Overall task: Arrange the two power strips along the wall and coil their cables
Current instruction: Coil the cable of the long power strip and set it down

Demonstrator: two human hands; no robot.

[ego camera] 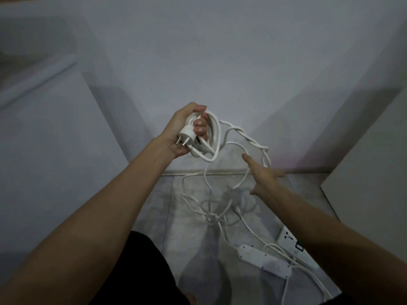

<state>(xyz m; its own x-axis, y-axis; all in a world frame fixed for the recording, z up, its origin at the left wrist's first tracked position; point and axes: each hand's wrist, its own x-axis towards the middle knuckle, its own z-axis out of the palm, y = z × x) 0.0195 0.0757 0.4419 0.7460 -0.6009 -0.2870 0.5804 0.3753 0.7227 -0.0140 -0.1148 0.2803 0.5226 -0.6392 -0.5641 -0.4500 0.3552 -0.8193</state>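
My left hand [187, 128] is raised in front of the wall and grips several loops of white cable [214, 137] together with a white two-pin plug [187, 134] that points down and left. From the coil the cable runs right in a twisted stretch [251, 139], then drops in a tangle [211, 212] onto the floor. My right hand [264, 175] is spread, fingers apart, index finger touching a hanging loop. A rounded white power strip [264, 260] lies on the floor at lower right. A second, squarer white strip [288, 238] lies behind it, partly hidden by my right forearm.
A grey tiled floor [191, 221] meets a pale wall at a skirting board [198, 172]. A white cabinet side [55, 150] stands at left and a pale panel [374, 172] at right. My knee in dark cloth [136, 271] is at the bottom.
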